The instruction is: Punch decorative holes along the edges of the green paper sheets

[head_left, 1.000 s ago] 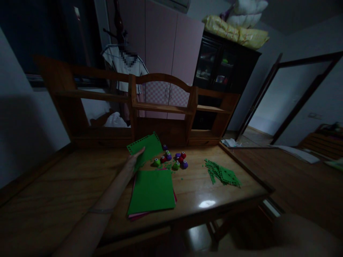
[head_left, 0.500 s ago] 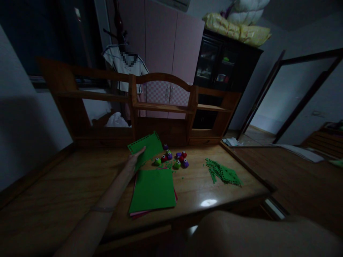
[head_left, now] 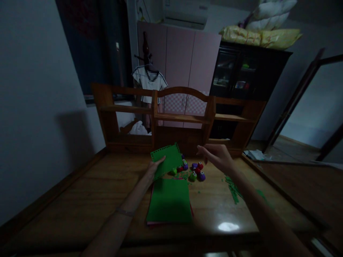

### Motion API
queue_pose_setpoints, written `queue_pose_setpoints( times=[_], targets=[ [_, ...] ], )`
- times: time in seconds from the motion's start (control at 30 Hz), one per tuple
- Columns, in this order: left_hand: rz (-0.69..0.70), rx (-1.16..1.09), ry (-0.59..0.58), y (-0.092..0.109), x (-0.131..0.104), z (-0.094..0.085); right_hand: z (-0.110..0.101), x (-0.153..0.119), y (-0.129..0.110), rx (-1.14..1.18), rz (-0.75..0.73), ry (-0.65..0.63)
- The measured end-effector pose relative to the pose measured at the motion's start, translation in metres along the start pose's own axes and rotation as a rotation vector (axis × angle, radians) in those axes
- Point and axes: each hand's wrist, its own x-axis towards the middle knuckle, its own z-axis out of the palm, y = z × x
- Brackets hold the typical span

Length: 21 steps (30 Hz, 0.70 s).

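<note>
My left hand (head_left: 156, 166) grips a green paper sheet (head_left: 168, 160) with the thumb on top; dark punched holes run along its far edges. Beneath it, on the desk, lies a stack of green sheets (head_left: 170, 200) with pink and red edges showing under it. My right hand (head_left: 215, 155) is raised over the desk, fingers bent and their tips close together; anything between them is too small to make out. Below and left of it are several small craft punches with eye-like spots: a green one (head_left: 193, 176), a purple one (head_left: 202, 176) and a red one (head_left: 200, 165) among them.
Tiny green paper bits (head_left: 184, 175) are scattered by the punches. Punched green strips (head_left: 233, 189) lie to the right, partly behind my right forearm. A wooden shelf unit (head_left: 182, 119) closes off the desk's back, and a raised wooden rim (head_left: 268, 184) edges its right side.
My right hand has come into view from the right and is over the punches. My left hand still holds the green sheet. The camera view has turned left and tilted up.
</note>
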Motion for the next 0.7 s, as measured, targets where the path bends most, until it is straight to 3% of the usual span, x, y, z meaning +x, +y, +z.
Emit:
queue_pose_setpoints(
  times=[0.13,0.3,0.47,0.57,0.7],
  targets=[
    [-0.003,0.062,-0.045,-0.007,0.009,-0.002,0.059,0.007,0.071,0.012,0.124,0.179],
    [0.029,0.123,-0.109,-0.013,0.013,-0.003,0.107,-0.003,0.101,0.217,0.228,0.18],
    [0.035,0.194,-0.153,-0.017,0.016,-0.002,0.117,-0.012,0.109,0.548,0.401,0.013],
    [0.04,0.235,-0.179,-0.018,0.016,-0.003,0.118,-0.013,0.117,0.601,0.471,-0.058],
    [0.048,0.258,-0.202,-0.015,0.012,-0.003,0.122,-0.013,0.127,0.613,0.489,-0.051]
  ],
)
